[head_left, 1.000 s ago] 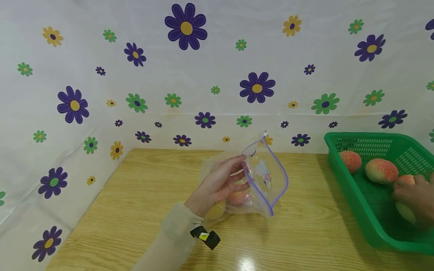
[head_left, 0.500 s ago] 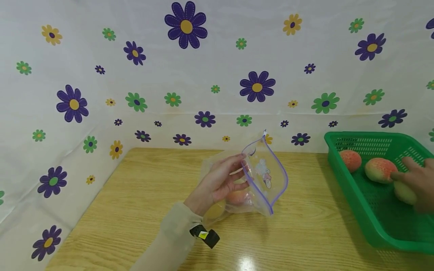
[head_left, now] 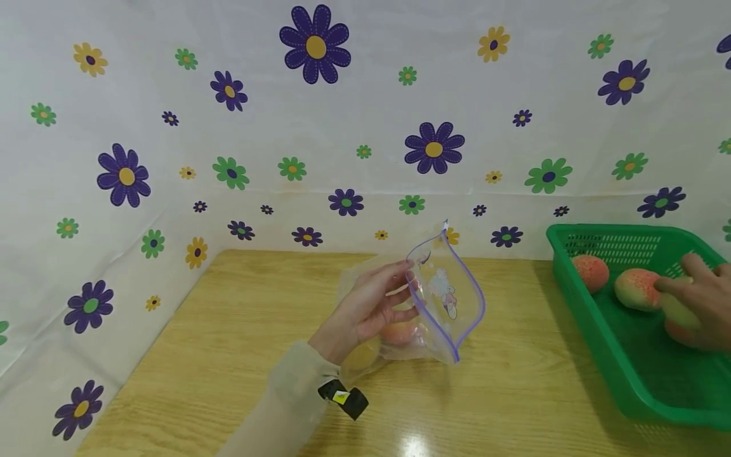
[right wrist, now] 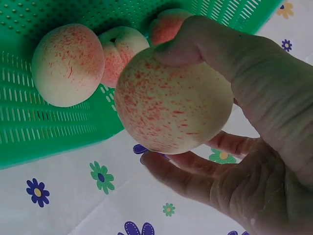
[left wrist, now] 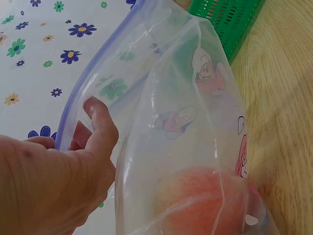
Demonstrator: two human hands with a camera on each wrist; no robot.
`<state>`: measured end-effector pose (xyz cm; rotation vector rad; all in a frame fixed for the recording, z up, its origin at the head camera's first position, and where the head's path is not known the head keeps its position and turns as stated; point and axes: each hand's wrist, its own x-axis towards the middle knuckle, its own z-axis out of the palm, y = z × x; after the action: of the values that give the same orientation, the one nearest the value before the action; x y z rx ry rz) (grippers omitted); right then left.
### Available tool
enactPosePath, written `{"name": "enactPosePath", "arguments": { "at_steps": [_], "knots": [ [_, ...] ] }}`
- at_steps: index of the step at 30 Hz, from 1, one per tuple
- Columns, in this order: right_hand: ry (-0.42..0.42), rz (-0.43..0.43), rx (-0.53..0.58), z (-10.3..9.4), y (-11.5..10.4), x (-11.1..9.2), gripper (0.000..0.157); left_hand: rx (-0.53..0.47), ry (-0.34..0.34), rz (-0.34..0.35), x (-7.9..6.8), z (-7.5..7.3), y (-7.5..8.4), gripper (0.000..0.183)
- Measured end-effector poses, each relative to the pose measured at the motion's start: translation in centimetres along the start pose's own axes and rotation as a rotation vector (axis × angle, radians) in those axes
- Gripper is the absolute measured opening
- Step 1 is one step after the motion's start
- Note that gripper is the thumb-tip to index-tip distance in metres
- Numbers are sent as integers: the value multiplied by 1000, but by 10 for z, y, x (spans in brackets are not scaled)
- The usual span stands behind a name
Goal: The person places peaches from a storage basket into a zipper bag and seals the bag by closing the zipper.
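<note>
My left hand (head_left: 374, 304) holds the rim of a clear zip bag (left wrist: 171, 132) with a purple seal, keeping its mouth spread toward the right. Inside the bag lie a reddish peach (left wrist: 200, 200) and a yellowish round thing (head_left: 362, 357), blurred by the plastic. Over the green basket, my right hand (head_left: 705, 301) grips a pale peach with red flecks (right wrist: 171, 100), thumb on one side and fingers on the other. Beyond that fruit, more peaches sit in the basket, among them a red one (head_left: 590, 273) and a red-and-cream one (head_left: 636, 289).
The green perforated basket (head_left: 599, 355) stands at the right of the wooden table (head_left: 228, 330). A white flower-printed sheet (head_left: 365, 95) hangs behind the table and along its left side. A black strap (head_left: 342, 398) circles my left wrist.
My right hand has closed round a peach in the basket and raised it a little; another peach now shows beneath it. My left hand and the bag have stayed almost still.
</note>
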<state>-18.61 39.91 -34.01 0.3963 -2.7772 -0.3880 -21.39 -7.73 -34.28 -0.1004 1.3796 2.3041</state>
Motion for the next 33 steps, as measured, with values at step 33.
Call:
{"name": "enactPosePath", "arguments": {
  "at_steps": [33],
  "knots": [
    [213, -69, 236, -16, -23, 4, 77, 41, 7, 7, -1, -2, 2, 22]
  ]
}}
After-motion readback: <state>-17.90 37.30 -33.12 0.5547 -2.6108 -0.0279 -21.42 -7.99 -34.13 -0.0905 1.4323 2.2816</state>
